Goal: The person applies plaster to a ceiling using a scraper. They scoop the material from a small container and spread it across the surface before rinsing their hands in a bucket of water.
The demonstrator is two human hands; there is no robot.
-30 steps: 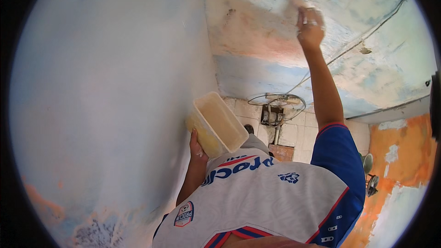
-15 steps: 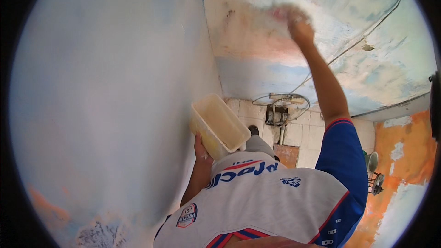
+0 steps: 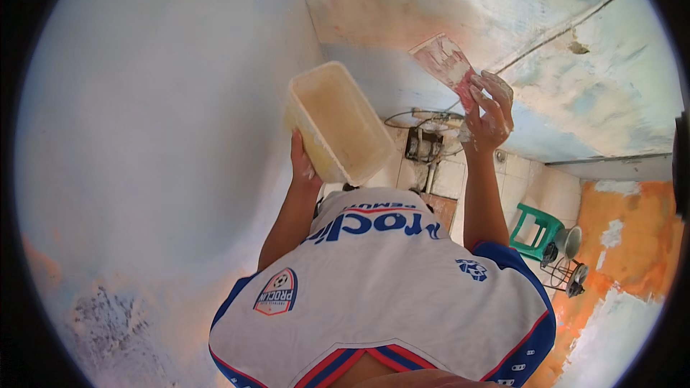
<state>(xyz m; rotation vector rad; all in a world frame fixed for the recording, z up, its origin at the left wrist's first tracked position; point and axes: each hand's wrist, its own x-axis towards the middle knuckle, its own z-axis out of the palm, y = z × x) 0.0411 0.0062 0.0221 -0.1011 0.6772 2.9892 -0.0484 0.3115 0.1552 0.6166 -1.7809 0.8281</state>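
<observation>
reddish scraper [image 3: 447, 62] sits pinched in the curled right hand [image 3: 490, 116], left hand [image 3: 306, 168] clasping a tub [image 3: 341, 123]

Right hand [image 3: 490, 111] gripping a smeared scraper [image 3: 445, 63], upper right; left hand [image 3: 305, 162] clutching the tub [image 3: 338, 126], centre; green stool [image 3: 535, 231] lower right!

Soft, fairly bright light is spreading widely. Left of the tub [image 3: 320, 154], a diffuse shadow [image 3: 259, 122] is dimming the side wall [image 3: 151, 115]; right of the tub, the facing wall [image 3: 560, 104] is looking paler. Far around the tub, black darkness is ringing the bending fisheye view.
</observation>
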